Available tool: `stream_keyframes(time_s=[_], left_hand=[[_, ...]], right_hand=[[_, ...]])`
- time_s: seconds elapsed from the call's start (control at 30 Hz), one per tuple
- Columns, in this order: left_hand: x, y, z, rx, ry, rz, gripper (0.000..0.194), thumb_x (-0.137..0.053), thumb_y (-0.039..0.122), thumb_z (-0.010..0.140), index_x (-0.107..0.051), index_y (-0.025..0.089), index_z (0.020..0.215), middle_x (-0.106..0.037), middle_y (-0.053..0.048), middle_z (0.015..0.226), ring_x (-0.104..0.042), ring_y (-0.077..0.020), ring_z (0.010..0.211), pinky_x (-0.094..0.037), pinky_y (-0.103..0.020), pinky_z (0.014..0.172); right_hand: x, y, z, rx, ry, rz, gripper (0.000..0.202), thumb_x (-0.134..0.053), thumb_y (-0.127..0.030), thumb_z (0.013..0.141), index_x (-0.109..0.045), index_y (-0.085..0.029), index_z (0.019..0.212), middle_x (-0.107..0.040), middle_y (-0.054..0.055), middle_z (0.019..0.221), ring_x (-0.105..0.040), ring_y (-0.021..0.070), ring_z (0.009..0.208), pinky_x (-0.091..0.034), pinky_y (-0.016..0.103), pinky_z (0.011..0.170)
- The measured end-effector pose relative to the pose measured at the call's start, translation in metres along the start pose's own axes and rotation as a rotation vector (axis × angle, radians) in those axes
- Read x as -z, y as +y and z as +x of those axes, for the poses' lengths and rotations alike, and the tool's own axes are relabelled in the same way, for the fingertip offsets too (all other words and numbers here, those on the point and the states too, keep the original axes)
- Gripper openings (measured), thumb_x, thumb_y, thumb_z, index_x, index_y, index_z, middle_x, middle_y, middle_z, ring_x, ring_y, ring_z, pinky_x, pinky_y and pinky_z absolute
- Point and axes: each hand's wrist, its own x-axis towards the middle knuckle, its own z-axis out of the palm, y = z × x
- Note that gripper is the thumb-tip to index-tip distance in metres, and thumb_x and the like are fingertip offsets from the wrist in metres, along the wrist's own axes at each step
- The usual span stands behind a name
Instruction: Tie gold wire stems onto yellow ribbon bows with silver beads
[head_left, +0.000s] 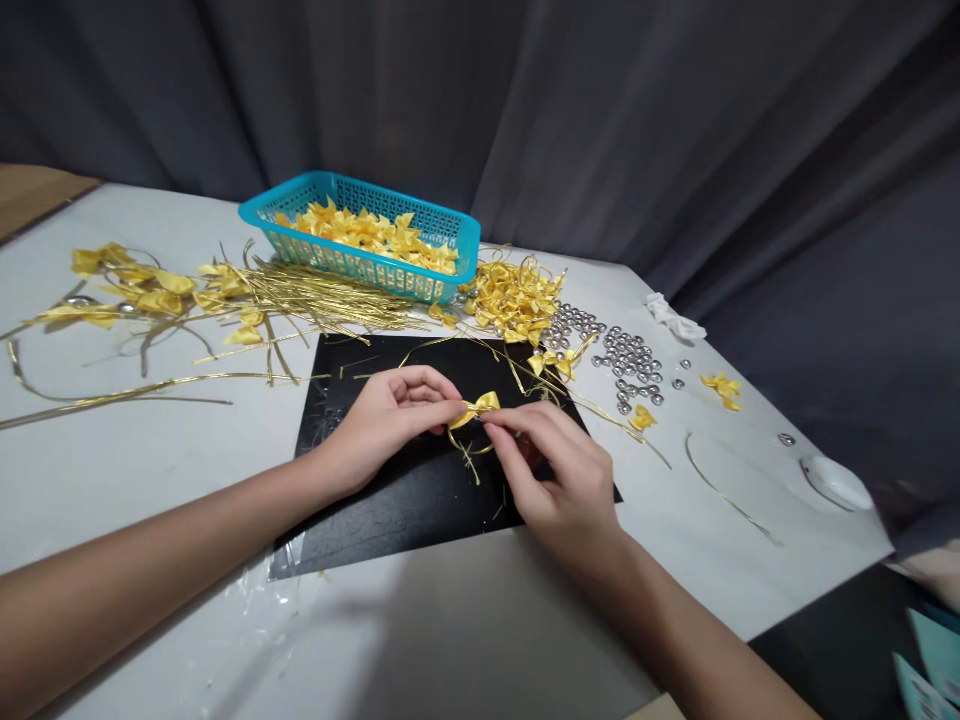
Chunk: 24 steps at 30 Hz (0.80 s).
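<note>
Pinching one yellow bow [488,401], left hand [397,410] and right hand [566,470] meet over one mat [367,525].

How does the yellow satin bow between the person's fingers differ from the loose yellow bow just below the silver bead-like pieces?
The held yellow satin bow is pinched between left hand and right hand; the loose yellow bow lies untouched. The held bow is over the black rectangular mat, the loose one on the white tabletop. The held bow looks larger in the picture than the loose one. Both are yellow.
</note>
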Motion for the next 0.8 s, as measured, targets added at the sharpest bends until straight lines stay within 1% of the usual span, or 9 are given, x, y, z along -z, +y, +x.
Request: stream_keyframes(time_s=[0.07,0.17,0.27,0.33,0.43,0.57,0.67,0.7,0.8], left_hand=[[0.0,0.0,0.0,0.001,-0.011,-0.007,0.012,-0.071,0.019,0.068,-0.061,0.014,0.068,-0.058,0.006,0.056,-0.048,-0.0029,0.053,-0.037,-0.012,0.051],[0.0,0.0,0.001,0.021,-0.036,-0.031,0.013,-0.071,0.019,0.069,-0.059,0.014,0.071,-0.057,0.006,0.055,-0.048,-0.0034,0.052,-0.037,-0.012,0.049],[0.0,0.001,0.001,0.035,-0.047,-0.053,0.015,-0.071,0.02,0.069,-0.058,0.015,0.073,-0.058,0.005,0.056,-0.05,-0.0044,0.054,-0.038,-0.013,0.051],[-0.001,0.001,0.002,0.039,-0.046,-0.06,0.015,-0.071,0.02,0.069,-0.058,0.014,0.074,-0.059,0.005,0.057,-0.051,-0.0047,0.055,-0.039,-0.014,0.053],[-0.001,0.002,0.002,0.027,-0.029,-0.062,0.018,-0.073,0.021,0.068,-0.058,0.014,0.073,-0.058,0.006,0.056,-0.05,-0.0041,0.054,-0.039,-0.014,0.054],[-0.002,0.002,0.002,0.023,-0.002,-0.053,0.02,-0.075,0.022,0.066,-0.058,0.014,0.072,-0.058,0.006,0.055,-0.05,-0.0044,0.054,-0.038,-0.014,0.053],[-0.001,0.002,0.001,0.035,-0.012,-0.058,0.017,-0.074,0.021,0.067,-0.059,0.015,0.073,-0.06,0.005,0.058,-0.052,-0.0056,0.056,-0.039,-0.015,0.055],[-0.001,0.002,0.001,0.039,-0.017,-0.065,0.016,-0.073,0.02,0.068,-0.059,0.015,0.073,-0.06,0.005,0.058,-0.052,-0.0059,0.057,-0.039,-0.016,0.055],[0.0,0.002,0.001,0.044,-0.029,-0.087,0.014,-0.072,0.019,0.068,-0.059,0.015,0.073,-0.06,0.005,0.058,-0.053,-0.0064,0.056,-0.039,-0.017,0.056]], right_hand=[[-0.002,0.001,-0.001,-0.014,-0.031,0.005,0.012,-0.055,-0.008,0.084,-0.062,-0.015,0.089,-0.065,0.003,0.078,-0.057,0.0098,0.064,-0.045,0.021,0.054],[-0.004,0.002,-0.003,-0.023,-0.019,-0.01,0.01,-0.057,-0.008,0.083,-0.062,-0.015,0.089,-0.066,0.001,0.074,-0.052,0.0073,0.054,-0.044,0.02,0.053],[-0.004,0.002,-0.004,-0.03,-0.015,-0.011,0.01,-0.058,-0.009,0.083,-0.062,-0.015,0.09,-0.065,-0.002,0.069,-0.048,0.0061,0.047,-0.042,0.02,0.051],[-0.004,0.002,-0.004,-0.038,-0.006,-0.012,0.01,-0.057,-0.01,0.083,-0.061,-0.015,0.09,-0.065,-0.002,0.069,-0.048,0.0064,0.048,-0.043,0.021,0.051],[-0.003,0.0,-0.003,-0.052,0.003,-0.019,0.01,-0.053,-0.01,0.085,-0.059,-0.017,0.091,-0.065,0.0,0.076,-0.054,0.0082,0.056,-0.046,0.021,0.057],[-0.001,-0.001,0.0,-0.069,-0.058,-0.035,0.024,-0.038,-0.005,0.088,-0.055,-0.016,0.101,-0.062,0.005,0.086,-0.06,0.0122,0.074,-0.049,0.024,0.064],[0.002,0.0,0.0,-0.064,-0.07,-0.104,0.031,-0.036,-0.005,0.088,-0.051,-0.016,0.113,-0.062,0.006,0.089,-0.061,0.0132,0.073,-0.05,0.025,0.061],[0.004,0.0,0.0,-0.034,-0.073,-0.119,0.033,-0.038,-0.005,0.088,-0.05,-0.017,0.116,-0.063,0.006,0.091,-0.062,0.0135,0.074,-0.051,0.025,0.061],[0.012,0.005,0.0,0.141,-0.072,-0.159,0.039,-0.046,-0.002,0.086,-0.051,-0.02,0.12,-0.067,0.006,0.103,-0.065,0.0147,0.084,-0.053,0.026,0.07]])
